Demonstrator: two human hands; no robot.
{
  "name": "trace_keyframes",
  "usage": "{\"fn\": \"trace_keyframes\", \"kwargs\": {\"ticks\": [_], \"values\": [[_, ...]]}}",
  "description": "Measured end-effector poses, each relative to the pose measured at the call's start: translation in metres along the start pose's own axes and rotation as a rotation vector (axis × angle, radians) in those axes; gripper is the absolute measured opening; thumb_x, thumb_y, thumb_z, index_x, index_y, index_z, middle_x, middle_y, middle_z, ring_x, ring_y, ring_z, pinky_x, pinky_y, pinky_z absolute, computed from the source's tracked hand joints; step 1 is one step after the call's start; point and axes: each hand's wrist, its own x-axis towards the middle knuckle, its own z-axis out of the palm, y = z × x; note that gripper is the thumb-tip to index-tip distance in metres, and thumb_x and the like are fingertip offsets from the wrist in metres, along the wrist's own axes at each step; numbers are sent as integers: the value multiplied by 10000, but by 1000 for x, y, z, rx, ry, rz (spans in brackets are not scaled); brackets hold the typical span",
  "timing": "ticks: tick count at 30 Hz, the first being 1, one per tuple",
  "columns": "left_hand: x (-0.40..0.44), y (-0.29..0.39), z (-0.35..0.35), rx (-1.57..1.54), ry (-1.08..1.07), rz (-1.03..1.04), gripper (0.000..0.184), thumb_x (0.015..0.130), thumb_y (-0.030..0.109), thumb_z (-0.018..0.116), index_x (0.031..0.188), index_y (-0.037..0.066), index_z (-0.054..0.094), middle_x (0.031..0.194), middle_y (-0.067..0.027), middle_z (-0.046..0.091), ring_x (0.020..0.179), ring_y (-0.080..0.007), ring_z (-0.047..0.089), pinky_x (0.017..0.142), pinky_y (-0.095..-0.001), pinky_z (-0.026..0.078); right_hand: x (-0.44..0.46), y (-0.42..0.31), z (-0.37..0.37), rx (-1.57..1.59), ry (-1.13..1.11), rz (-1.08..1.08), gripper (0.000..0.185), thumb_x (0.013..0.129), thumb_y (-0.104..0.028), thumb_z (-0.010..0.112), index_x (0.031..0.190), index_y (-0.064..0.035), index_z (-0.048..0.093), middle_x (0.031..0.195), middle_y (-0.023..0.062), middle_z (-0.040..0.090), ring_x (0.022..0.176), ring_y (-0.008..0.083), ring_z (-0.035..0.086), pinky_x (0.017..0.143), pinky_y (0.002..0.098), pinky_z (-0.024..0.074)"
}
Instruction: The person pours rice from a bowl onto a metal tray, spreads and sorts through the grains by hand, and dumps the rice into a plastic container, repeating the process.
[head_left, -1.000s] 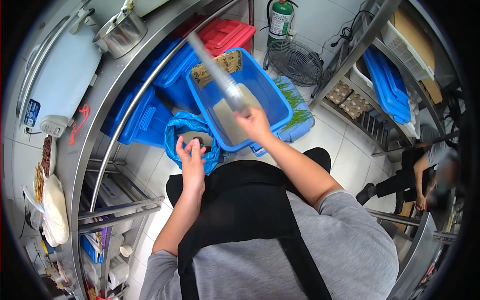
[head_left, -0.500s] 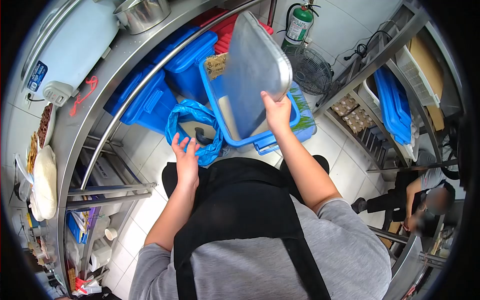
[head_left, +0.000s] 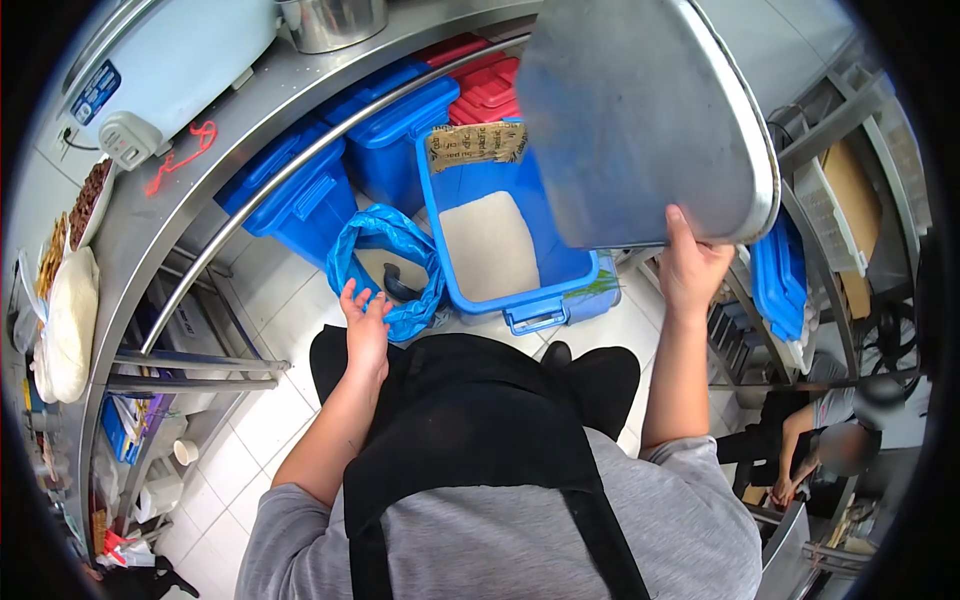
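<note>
My right hand [head_left: 692, 268] grips the lower edge of a large grey metal tray [head_left: 650, 120], raised on the right and covering part of the blue bin. My left hand [head_left: 366, 325] has its fingers spread, holding nothing, at the near edge of a blue plastic bag [head_left: 345, 245]. Inside the open bag are a pale substance and a dark curved object [head_left: 402, 284]. The open blue bin [head_left: 455, 262] stands beside the bag, with pale grains [head_left: 490, 245] in it and a piece of brown printed cardboard [head_left: 478, 145] at its far end.
A steel counter [head_left: 215, 165] with a curved rail runs along the left. Lidded blue bins [head_left: 300, 185] and red lids [head_left: 487, 90] are beyond the rail. Shelving [head_left: 845, 190] holds containers on the right. Another person [head_left: 815, 440] sits at the lower right.
The tray has swung from over the blue bin to the right in my right hand, exposing the grains. My left hand has stayed near the bag. The view has shifted.
</note>
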Motion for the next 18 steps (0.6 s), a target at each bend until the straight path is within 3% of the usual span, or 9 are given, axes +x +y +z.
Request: {"fn": "trace_keyframes", "kwargs": {"ticks": [1,3,4,5,6,7,11,16,18], "values": [[3,-2,-1,-14,10,-12,604,951,256,537,1463,232,217,1399,-69,373,1177,-219,505,949,-435,347,-1,-5,4,-2,-13,-4,191,837,38,679,1025,19,652,1013,68,664,884,135,619,834,277,482],[8,-5,-2,-35,14,-23,601,949,248,534,1461,233,219,1407,-69,369,1180,-222,502,943,-431,347,-3,-12,15,-204,-132,2,65,846,-5,677,906,-8,700,793,18,669,734,71,595,681,236,472],[10,-7,-2,-35,17,-41,600,949,245,531,1461,233,218,1417,-71,362,1183,-223,499,942,-429,346,-4,1,13,-475,-290,-48,173,791,52,670,947,-15,705,875,85,714,776,128,659,716,269,505],[11,-9,-1,-31,20,-59,600,948,242,528,1461,233,216,1427,-72,355,1185,-224,497,941,-428,345,-9,15,19,-547,-441,-248,403,704,101,657,1077,-47,690,1081,133,703,960,223,693,847,309,524],[11,-10,1,-33,16,-59,600,948,242,528,1461,233,216,1427,-72,355,1185,-224,497,941,-428,345,-16,25,31,-561,-599,-242,595,642,125,629,1192,-101,651,1250,126,621,1136,289,618,995,347,480],[10,-11,2,-30,11,-66,600,948,240,525,1462,232,215,1432,-76,350,1186,-225,496,942,-426,344,-27,49,45,-560,-694,-304,715,610,158,599,1256,-151,613,1270,106,609,1166,297,592,1048,363,447],[10,-13,4,-12,3,-77,598,951,237,519,1464,232,212,1437,-82,343,1186,-226,495,950,-427,341,-84,134,85,-879,-859,-432,504,774,-85,571,1259,-215,611,1237,76,641,1054,350,646,862,371,548],[15,-14,-4,13,50,-30,579,959,227,516,1461,231,229,1435,-78,347,1163,-209,503,965,-424,341,-121,193,116,-1051,-879,-511,476,814,-139,553,1284,-203,585,1289,65,612,1085,363,630,870,378,545],[23,-21,-13,12,82,-31,569,961,223,515,1459,229,240,1429,-77,355,1155,-203,505,967,-419,344,-132,203,120,-1109,-952,-494,482,838,-186,582,1319,-201,554,1334,72,577,1168,349,583,967,420,490]]}}
